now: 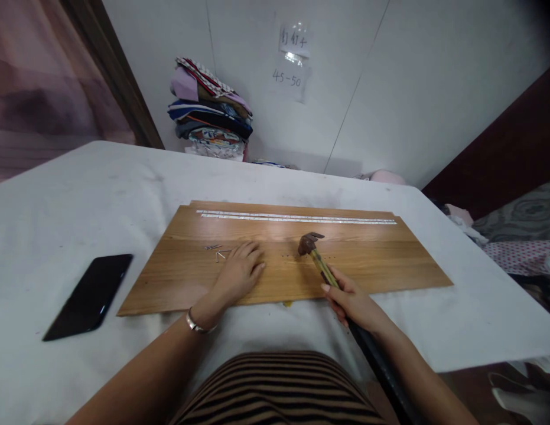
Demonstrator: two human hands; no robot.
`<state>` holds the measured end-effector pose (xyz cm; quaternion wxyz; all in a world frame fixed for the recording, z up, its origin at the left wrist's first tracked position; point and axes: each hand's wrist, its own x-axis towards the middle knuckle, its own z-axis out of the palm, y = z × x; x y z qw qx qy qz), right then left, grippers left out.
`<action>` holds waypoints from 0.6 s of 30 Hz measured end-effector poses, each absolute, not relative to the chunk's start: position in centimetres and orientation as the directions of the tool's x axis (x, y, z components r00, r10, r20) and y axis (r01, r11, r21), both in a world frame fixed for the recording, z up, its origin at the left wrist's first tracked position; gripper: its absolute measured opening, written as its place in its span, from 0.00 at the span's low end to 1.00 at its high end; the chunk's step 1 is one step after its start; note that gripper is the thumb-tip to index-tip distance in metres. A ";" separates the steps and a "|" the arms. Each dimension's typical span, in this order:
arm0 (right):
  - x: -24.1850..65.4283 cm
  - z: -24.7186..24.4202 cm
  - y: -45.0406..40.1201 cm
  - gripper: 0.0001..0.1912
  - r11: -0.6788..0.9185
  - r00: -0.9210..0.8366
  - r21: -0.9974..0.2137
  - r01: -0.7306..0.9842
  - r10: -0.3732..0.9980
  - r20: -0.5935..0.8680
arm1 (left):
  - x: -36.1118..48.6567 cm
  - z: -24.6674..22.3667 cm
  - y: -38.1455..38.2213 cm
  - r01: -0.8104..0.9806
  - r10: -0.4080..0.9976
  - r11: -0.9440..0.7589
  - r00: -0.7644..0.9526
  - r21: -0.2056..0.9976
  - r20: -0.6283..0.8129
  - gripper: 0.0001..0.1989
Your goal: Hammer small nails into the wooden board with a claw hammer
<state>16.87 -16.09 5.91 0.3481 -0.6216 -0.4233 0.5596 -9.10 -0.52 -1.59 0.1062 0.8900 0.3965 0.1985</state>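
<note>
A claw hammer point(318, 260) with a rusty head and a yellow-and-dark handle is gripped in my right hand point(352, 301), closed around the handle. Its head is over the middle of a long wooden board point(177, 277). On the board's left half, my left hand point(240, 268) rests palm down, fingers stretched out and holding nothing visible. Several loose nails point(220, 255) lie just left of its fingertips. A row of small dark marks point(330, 257) runs along the board near the hammer head; whether they are holes or nail heads, I cannot tell.
Two white measuring strips point(296, 218) run along the board's far side. A black phone-like slab point(91, 298) lies on the white-covered table point(48, 206) at left. Folded clothes point(212, 112) are stacked at the back, before a wall with paper signs point(292, 77).
</note>
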 end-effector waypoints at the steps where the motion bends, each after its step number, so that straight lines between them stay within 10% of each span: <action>1: 16.9 5.9 -16.1 0.42 -0.398 0.012 -0.907 0.137 0.916 -0.400 | -9.1 -1.5 -0.6 0.666 0.749 -0.661 0.608 0.345 0.263 0.18; 18: 16.7 5.9 -16.1 0.37 -0.397 -0.004 -0.907 0.141 0.916 -0.401 | -9.2 -1.7 -0.5 0.666 0.743 -0.668 0.616 0.331 0.261 0.19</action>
